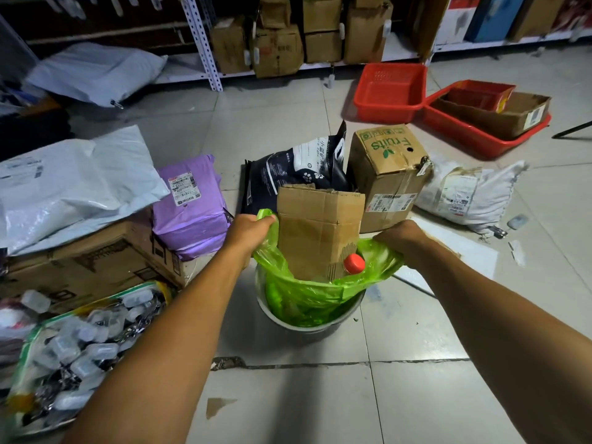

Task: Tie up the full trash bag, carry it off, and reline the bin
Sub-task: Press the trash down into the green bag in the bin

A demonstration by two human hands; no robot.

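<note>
A green trash bag (307, 296) sits in a round grey bin (333, 325) on the tiled floor in the middle of the head view. A flattened cardboard box (315, 229) and a bottle with a red cap (354, 263) stick up out of the bag. My left hand (248, 230) is closed on the bag's left handle, lifted above the rim. My right hand (402, 240) is closed on the bag's right edge. The bag's lower part stays inside the bin.
Behind the bin stand a dark printed bag (298, 169) and a "Fruits" carton (389, 174). Purple parcel (192, 209), cardboard boxes and a tray of small containers (73, 347) crowd the left. Red baskets (390, 91) and shelving lie beyond. A white sack (471, 193) lies to the right.
</note>
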